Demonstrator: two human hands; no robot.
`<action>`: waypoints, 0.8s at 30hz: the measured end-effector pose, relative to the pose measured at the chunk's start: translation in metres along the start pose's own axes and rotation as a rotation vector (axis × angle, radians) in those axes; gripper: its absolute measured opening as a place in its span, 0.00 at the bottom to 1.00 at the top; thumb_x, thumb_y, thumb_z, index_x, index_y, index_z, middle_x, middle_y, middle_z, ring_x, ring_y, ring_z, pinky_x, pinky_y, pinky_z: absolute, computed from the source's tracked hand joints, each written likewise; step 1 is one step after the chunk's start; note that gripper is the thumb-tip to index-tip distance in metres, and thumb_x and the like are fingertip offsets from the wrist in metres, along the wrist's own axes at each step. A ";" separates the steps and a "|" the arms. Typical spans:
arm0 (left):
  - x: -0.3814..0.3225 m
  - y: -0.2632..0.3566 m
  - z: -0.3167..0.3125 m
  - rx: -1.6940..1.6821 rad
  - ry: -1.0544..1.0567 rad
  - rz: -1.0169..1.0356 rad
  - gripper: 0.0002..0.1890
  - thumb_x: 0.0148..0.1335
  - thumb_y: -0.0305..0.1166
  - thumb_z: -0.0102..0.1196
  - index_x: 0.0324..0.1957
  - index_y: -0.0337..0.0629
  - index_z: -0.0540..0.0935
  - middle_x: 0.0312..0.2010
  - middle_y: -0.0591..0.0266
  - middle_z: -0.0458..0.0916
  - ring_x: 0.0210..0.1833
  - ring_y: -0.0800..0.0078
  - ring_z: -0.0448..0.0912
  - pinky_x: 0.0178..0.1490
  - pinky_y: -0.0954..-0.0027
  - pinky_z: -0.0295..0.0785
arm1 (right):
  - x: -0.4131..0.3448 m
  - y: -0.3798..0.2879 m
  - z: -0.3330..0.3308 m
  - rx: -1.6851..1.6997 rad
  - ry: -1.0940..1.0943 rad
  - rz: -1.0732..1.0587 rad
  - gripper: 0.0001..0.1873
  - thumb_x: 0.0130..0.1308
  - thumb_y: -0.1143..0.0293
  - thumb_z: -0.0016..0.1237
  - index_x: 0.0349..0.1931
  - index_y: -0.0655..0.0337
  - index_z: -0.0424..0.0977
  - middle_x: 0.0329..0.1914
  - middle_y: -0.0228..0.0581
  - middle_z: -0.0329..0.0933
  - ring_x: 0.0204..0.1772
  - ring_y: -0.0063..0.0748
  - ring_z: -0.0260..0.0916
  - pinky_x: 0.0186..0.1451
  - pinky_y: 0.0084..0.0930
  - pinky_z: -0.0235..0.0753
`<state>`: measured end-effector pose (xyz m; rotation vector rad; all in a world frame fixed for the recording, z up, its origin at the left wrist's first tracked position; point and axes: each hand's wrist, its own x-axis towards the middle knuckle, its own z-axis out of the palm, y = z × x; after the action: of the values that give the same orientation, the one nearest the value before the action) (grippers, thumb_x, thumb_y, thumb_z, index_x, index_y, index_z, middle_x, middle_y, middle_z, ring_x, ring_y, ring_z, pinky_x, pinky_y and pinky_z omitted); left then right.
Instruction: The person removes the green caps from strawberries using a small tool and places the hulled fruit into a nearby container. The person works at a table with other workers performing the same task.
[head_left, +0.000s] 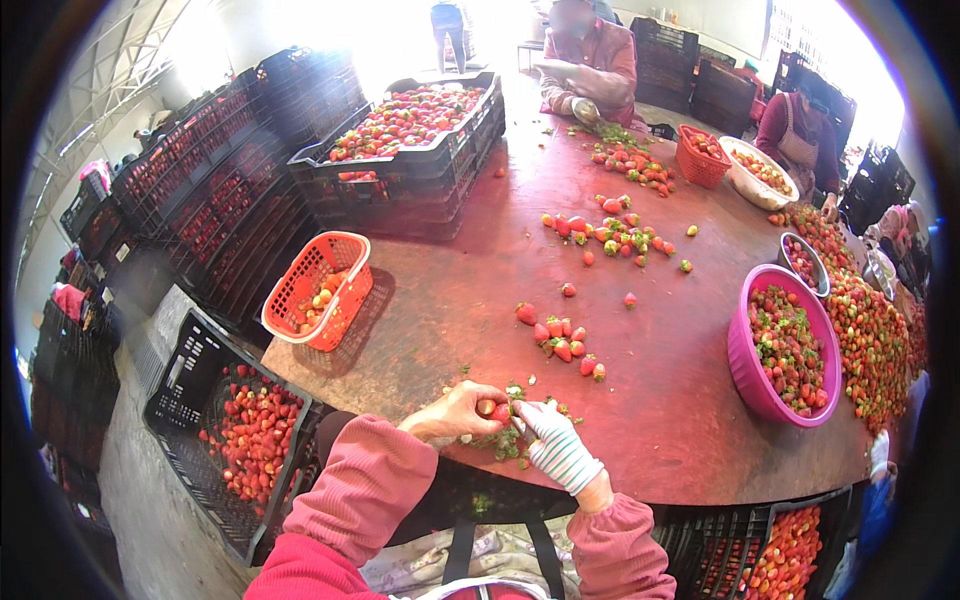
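Observation:
My bare left hand (466, 409) holds strawberries in its fingers over the near edge of the table. A red strawberry (501, 412) shows between its fingertips, beside my right hand. My right hand (556, 442), in a striped glove, is closed on a small knife (524, 428) whose blade is partly hidden. Cut green strawberry tops (507, 444) lie under and around both hands. Just beyond them, a loose group of whole strawberries (562, 348) rests on the red table (450, 300).
An orange plastic basket (361, 285) stands at the table's left edge, with a black crate (202, 480) of strawberries below. A stacked black crate (457, 176) stands at the back left. A pink basin (739, 360) and a strawberry heap (870, 352) are at right. Two people sit across the table.

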<state>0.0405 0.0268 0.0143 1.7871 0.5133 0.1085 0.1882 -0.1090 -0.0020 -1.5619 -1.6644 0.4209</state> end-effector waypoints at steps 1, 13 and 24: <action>-0.001 0.000 -0.001 0.142 -0.008 0.061 0.19 0.47 0.28 0.61 0.44 0.35 0.78 0.27 0.68 0.77 0.32 0.84 0.71 0.36 0.78 0.69 | 0.001 -0.003 0.002 -0.050 -0.041 0.014 0.21 0.49 0.84 0.44 0.46 0.63 0.70 0.41 0.49 0.73 0.44 0.51 0.70 0.46 0.34 0.70; -0.067 -0.004 -0.032 -0.247 -0.083 0.069 0.20 0.47 0.31 0.65 0.44 0.36 0.79 0.38 0.66 0.78 0.41 0.80 0.73 0.47 0.76 0.69 | -0.001 -0.029 0.007 0.890 -0.038 0.440 0.12 0.62 0.73 0.48 0.45 0.69 0.73 0.35 0.36 0.76 0.34 0.23 0.74 0.35 0.19 0.74; -0.286 -0.070 -0.141 0.055 0.902 -0.492 0.26 0.48 0.26 0.63 0.51 0.32 0.72 0.39 0.62 0.79 0.41 0.75 0.77 0.43 0.75 0.74 | -0.002 0.011 -0.003 0.563 0.237 0.439 0.10 0.57 0.82 0.49 0.41 0.68 0.72 0.35 0.36 0.72 0.32 0.21 0.69 0.36 0.19 0.72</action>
<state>-0.2835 0.0535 0.0430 1.5419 1.5882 0.5692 0.1972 -0.1094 -0.0084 -1.4593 -0.9055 0.8160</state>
